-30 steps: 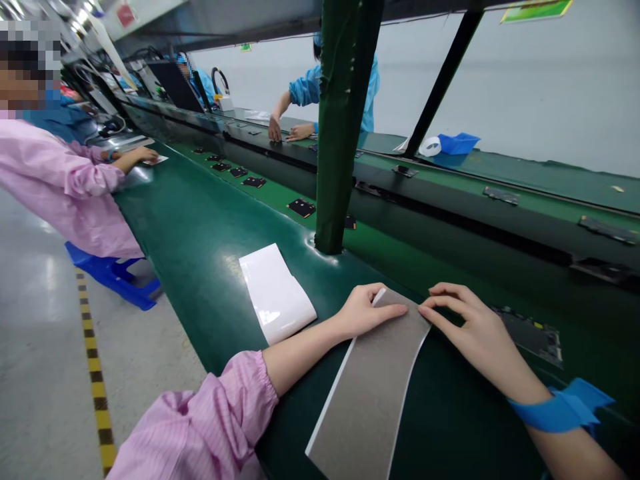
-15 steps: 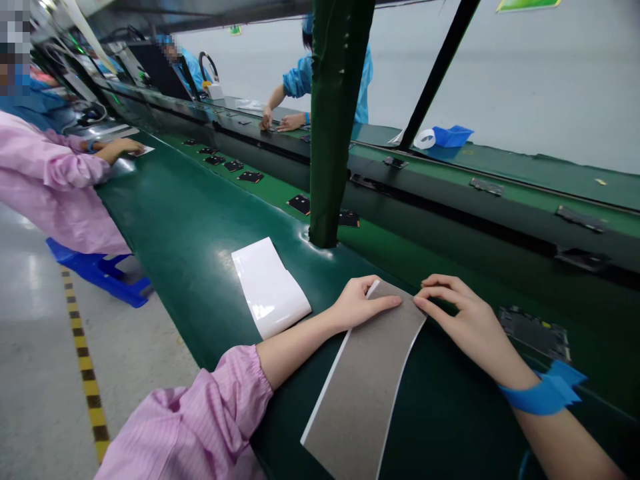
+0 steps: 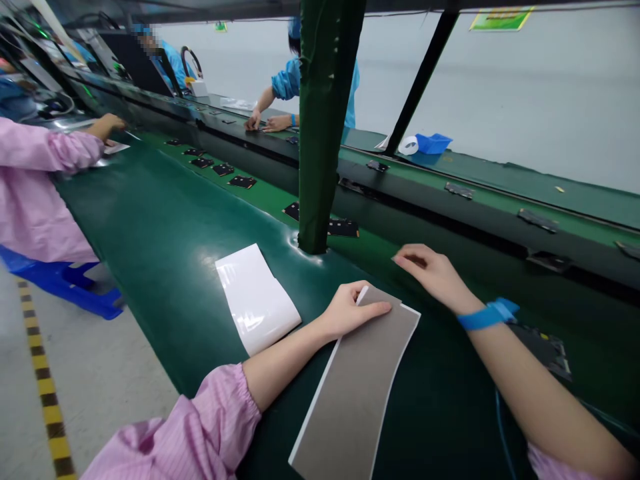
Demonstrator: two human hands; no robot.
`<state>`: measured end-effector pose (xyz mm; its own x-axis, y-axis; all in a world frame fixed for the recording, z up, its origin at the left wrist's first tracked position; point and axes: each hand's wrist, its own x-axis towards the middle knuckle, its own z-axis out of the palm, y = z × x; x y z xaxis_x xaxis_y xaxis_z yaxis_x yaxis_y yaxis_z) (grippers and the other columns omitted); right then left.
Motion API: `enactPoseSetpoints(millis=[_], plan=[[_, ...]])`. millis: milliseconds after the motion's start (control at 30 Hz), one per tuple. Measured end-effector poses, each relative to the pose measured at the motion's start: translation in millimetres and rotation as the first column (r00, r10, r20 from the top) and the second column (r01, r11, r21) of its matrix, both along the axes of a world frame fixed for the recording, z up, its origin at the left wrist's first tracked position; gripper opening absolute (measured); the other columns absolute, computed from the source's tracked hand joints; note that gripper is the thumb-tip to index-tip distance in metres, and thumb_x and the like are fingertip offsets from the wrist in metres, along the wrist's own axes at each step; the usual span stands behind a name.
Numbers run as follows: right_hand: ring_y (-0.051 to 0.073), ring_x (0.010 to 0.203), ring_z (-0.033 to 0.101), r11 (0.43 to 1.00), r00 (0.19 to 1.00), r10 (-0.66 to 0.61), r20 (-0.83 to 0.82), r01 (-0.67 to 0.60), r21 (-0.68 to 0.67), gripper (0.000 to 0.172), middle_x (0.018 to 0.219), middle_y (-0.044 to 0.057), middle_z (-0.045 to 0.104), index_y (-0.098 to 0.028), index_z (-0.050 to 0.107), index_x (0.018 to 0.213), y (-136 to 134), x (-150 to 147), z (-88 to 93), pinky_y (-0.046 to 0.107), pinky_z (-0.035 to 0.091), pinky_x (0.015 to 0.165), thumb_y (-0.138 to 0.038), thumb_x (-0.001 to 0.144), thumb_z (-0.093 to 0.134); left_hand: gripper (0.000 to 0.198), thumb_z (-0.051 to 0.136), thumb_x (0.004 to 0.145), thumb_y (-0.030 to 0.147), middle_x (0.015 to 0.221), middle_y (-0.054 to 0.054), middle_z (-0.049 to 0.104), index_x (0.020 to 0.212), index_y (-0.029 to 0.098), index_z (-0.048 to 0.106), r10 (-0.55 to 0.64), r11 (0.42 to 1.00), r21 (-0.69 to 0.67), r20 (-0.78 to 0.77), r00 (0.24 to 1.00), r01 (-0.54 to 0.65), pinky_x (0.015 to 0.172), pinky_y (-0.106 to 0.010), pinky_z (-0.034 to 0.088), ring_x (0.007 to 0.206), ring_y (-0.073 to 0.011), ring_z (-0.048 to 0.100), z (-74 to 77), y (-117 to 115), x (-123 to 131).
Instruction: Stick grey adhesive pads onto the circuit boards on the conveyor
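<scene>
My left hand (image 3: 353,310) grips the top end of a long grey sheet with white edges (image 3: 350,393), thumb on top and fingers beneath. The sheet slants down towards me over the green bench. At its upper right corner a small white patch shows, with a step in the grey layer beside it. My right hand (image 3: 433,270), with a blue band at the wrist, is raised apart from the sheet, up and to the right. Its thumb and fingers are pinched together; whatever may be between them is too small to make out. Left of my left hand lies a folded white glossy sheet (image 3: 257,300).
A green post (image 3: 323,133) rises from the bench ahead. Several black flat parts (image 3: 243,181) lie along the green strip behind it. A circuit board (image 3: 543,350) is partly hidden by my right forearm. Co-workers sit at left and across; a blue stool (image 3: 65,280) stands left.
My right hand has left the grey sheet's corner and moved up and away. White now shows at that corner. My left hand keeps its hold. The view has shifted slightly.
</scene>
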<state>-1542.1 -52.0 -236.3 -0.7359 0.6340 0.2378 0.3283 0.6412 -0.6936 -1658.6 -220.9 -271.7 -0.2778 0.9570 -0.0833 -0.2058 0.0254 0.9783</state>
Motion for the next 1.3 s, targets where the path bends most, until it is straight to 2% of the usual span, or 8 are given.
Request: enactPoseSetpoints(millis=[133, 267, 367, 533, 767, 933, 1133, 1300], plan=[[0.022, 0.080, 0.061, 0.983, 0.965, 0.154, 0.211, -0.170, 0.062, 0.030, 0.091, 0.008, 0.066, -0.020, 0.066, 0.075, 48, -57, 0.9, 0.037, 0.049, 0.077, -0.047, 0.080, 0.054, 0.024, 0.073, 0.071, 0.034, 0.069, 0.000, 0.060, 0.070, 0.016, 0.058, -0.040, 0.999, 0.010, 0.005, 0.999, 0.040, 0.056, -0.023, 0.042, 0.062, -0.0132, 0.056, 2.0, -1, 0], [0.021, 0.079, 0.061, 0.967, 0.895, 0.156, 0.419, -0.225, 0.118, 0.026, 0.088, 0.008, 0.068, -0.018, 0.069, 0.084, 80, -101, -6.2, 0.033, 0.047, 0.073, -0.036, 0.085, 0.051, 0.025, 0.073, 0.072, 0.036, 0.069, 0.000, 0.061, 0.071, 0.016, 0.059, -0.060, 0.998, 0.017, 0.022, 0.998, 0.060, 0.056, -0.023, 0.042, 0.063, -0.0134, 0.057, 0.8, 0, 0], [0.023, 0.087, 0.062, 0.968, 0.881, 0.133, 0.455, -0.214, 0.132, 0.026, 0.096, 0.010, 0.070, -0.017, 0.071, 0.089, 89, -116, -16.0, 0.032, 0.047, 0.076, -0.033, 0.087, 0.051, 0.026, 0.073, 0.071, 0.037, 0.068, 0.000, 0.062, 0.069, 0.015, 0.059, -0.056, 0.998, 0.009, 0.015, 0.998, 0.056, 0.055, -0.023, 0.041, 0.062, -0.0130, 0.056, -0.8, 1, 1], [0.025, 0.093, 0.064, 0.973, 0.861, 0.116, 0.496, -0.198, 0.116, 0.029, 0.103, 0.011, 0.071, -0.016, 0.071, 0.095, 99, -115, -25.4, 0.032, 0.048, 0.078, -0.034, 0.089, 0.050, 0.026, 0.073, 0.071, 0.036, 0.069, 0.000, 0.061, 0.069, 0.014, 0.059, -0.083, 0.997, -0.006, 0.002, 0.997, 0.083, 0.055, -0.022, 0.040, 0.062, -0.0117, 0.055, -1.0, 1, 0], [0.023, 0.093, 0.065, 0.975, 0.828, 0.124, 0.547, -0.205, 0.088, 0.026, 0.100, 0.007, 0.072, -0.020, 0.072, 0.097, 111, -107, -23.7, 0.028, 0.048, 0.077, -0.037, 0.087, 0.054, 0.025, 0.072, 0.071, 0.036, 0.072, -0.001, 0.062, 0.072, 0.015, 0.060, -0.080, 0.996, -0.026, 0.026, 0.996, 0.081, 0.058, -0.023, 0.042, 0.064, -0.0132, 0.056, -0.1, 1, 0], [0.024, 0.092, 0.065, 0.982, 0.826, 0.092, 0.556, -0.167, 0.086, 0.023, 0.099, 0.008, 0.072, -0.020, 0.072, 0.094, 112, -101, -25.5, 0.031, 0.047, 0.078, -0.035, 0.085, 0.057, 0.025, 0.072, 0.072, 0.036, 0.072, -0.001, 0.062, 0.072, 0.015, 0.060, -0.076, 0.997, -0.021, 0.006, 0.997, 0.076, 0.057, -0.023, 0.042, 0.064, -0.0131, 0.056, -1.0, 2, 0], [0.026, 0.095, 0.063, 0.995, 0.860, 0.008, 0.510, -0.059, 0.083, 0.015, 0.099, 0.009, 0.070, -0.019, 0.067, 0.087, 106, -90, -32.1, 0.034, 0.048, 0.082, -0.032, 0.082, 0.061, 0.027, 0.071, 0.073, 0.039, 0.068, 0.000, 0.059, 0.070, 0.016, 0.058, -0.079, 0.997, -0.006, -0.026, 0.996, 0.079, 0.055, -0.023, 0.040, 0.061, -0.0124, 0.054, -0.9, 1, 0], [0.022, 0.087, 0.065, 0.993, 0.928, -0.114, 0.354, 0.120, 0.003, 0.031, 0.101, 0.012, 0.067, -0.016, 0.055, 0.110, 98, -74, -29.9, 0.033, 0.052, 0.073, -0.032, 0.084, 0.059, 0.028, 0.071, 0.074, 0.040, 0.068, 0.001, 0.058, 0.070, 0.016, 0.057, -0.069, 0.998, 0.002, -0.049, 0.996, 0.069, 0.056, -0.023, 0.040, 0.062, -0.0121, 0.053, -3.4, 0, -1]])
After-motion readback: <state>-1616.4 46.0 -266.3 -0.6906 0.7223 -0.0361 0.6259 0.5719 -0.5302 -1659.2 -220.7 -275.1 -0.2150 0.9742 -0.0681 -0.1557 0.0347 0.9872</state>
